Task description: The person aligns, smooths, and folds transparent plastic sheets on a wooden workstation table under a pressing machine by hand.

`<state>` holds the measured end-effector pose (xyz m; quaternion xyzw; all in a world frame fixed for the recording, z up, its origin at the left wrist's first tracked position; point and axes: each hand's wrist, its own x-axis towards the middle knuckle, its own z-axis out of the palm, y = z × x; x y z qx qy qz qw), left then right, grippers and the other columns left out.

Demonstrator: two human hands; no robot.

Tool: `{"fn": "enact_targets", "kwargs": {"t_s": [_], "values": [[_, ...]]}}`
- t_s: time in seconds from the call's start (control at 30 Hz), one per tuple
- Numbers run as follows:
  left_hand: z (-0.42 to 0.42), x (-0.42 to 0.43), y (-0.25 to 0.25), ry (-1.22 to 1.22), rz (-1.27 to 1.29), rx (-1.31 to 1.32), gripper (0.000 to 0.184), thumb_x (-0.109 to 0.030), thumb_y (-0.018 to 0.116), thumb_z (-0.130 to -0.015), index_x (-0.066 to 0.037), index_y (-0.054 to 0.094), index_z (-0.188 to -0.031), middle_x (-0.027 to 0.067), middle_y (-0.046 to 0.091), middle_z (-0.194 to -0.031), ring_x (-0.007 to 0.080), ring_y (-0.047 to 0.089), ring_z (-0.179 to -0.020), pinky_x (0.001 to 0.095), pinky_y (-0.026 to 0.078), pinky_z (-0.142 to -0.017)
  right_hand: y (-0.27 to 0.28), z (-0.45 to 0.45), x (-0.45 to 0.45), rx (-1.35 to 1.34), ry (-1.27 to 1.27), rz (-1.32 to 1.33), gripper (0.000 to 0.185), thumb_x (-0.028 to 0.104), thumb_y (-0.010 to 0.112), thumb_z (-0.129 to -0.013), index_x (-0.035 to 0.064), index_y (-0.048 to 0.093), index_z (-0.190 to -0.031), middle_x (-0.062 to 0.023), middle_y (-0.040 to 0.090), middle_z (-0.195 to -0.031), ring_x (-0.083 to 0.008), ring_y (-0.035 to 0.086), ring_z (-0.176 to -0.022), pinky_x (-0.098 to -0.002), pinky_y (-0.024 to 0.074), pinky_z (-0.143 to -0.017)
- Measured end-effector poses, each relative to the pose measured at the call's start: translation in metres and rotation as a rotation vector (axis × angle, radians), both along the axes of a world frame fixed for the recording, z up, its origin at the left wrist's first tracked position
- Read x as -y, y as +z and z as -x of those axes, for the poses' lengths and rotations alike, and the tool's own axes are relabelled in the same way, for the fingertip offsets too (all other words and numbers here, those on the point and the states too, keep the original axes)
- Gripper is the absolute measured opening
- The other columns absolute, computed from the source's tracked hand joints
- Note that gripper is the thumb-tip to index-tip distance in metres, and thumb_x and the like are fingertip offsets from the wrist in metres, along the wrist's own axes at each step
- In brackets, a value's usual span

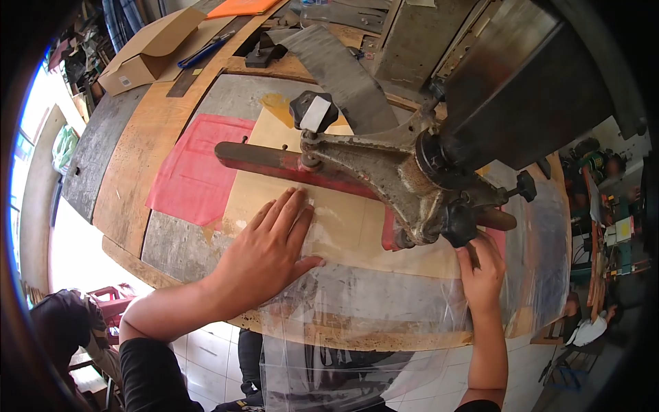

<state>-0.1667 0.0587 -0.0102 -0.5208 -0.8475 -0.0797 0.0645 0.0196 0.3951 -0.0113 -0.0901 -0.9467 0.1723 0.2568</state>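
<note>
My left hand [271, 237] lies flat with its fingers stretched out. It presses on a clear plastic sheet [357, 295] that covers a beige board [336, 226] and hangs over the table's front edge. My right hand [484, 268] is at the sheet's right side, just below a black knob [460, 223]. Its fingers are bent at the sheet's edge, and their tips are partly hidden. A metal press head [405, 172] carries a long red-edged bar [274, 163] across the board, beyond my left fingertips.
Pink sheets [199, 168] lie left of the board. On the wooden table [130, 178] are a cardboard box [147, 51] and a blue-handled tool [206, 51]. A grey strip [343, 75] lies behind the press. A person [597, 165] is at the far right.
</note>
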Motion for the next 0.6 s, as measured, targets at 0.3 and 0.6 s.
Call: {"fn": "enact_targets", "kwargs": {"t_s": [0.3, 0.6], "values": [[0.0007, 0.0002, -0.0024, 0.008, -0.015, 0.044, 0.081, -0.048, 0.076, -0.092, 0.011, 0.056, -0.143, 0.0291, 0.047, -0.158, 0.0433, 0.045, -0.148, 0.0504, 0.039, -0.122, -0.0067, -0.0016, -0.0056, -0.028, -0.023, -0.011, 0.02, 0.001, 0.08, -0.09, -0.0023, 0.073, -0.108, -0.0157, 0.078, -0.112, -0.0345, 0.075, -0.105, -0.042, 0.0597, -0.092], [0.0019, 0.001, -0.0063, 0.005, -0.006, 0.025, 0.079, -0.05, 0.073, -0.095, 0.012, 0.056, -0.142, 0.0289, 0.049, -0.156, 0.0415, 0.047, -0.147, 0.0484, 0.041, -0.122, -0.0037, -0.0002, -0.0005, -0.042, -0.01, -0.01, 0.019, 0.002, 0.08, -0.09, -0.0012, 0.073, -0.106, -0.014, 0.079, -0.114, -0.0328, 0.075, -0.105, -0.041, 0.0609, -0.09]]}}
